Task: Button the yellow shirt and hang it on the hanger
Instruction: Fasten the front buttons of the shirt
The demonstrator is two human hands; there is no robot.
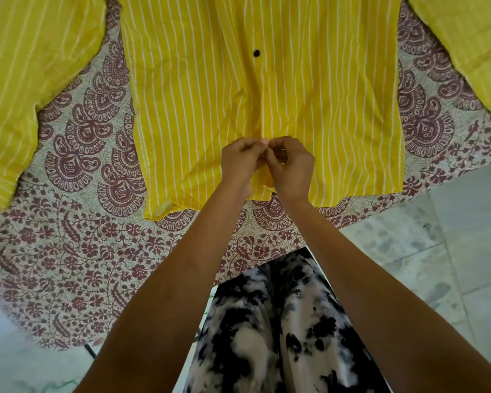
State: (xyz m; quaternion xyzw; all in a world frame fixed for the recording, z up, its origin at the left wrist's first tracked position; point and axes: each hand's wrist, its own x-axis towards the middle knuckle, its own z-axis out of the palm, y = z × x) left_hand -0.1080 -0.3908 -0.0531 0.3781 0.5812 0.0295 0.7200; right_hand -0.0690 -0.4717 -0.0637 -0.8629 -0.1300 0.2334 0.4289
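Note:
The yellow shirt (pixel 199 89) with thin white stripes lies flat on a patterned bedspread, its hem toward me and sleeves spread to both sides. One black button (pixel 256 53) shows fastened on the front placket. My left hand (pixel 240 161) and my right hand (pixel 291 165) meet on the placket near the hem, fingers pinched on the fabric edges there. Whatever button sits between my fingers is hidden. No hanger is in view.
The cream and maroon paisley bedspread (pixel 77 236) covers the bed under the shirt, its edge running just in front of my legs. Pale tiled floor (pixel 451 236) lies to the right. My black-and-white patterned trousers (pixel 281 330) fill the bottom centre.

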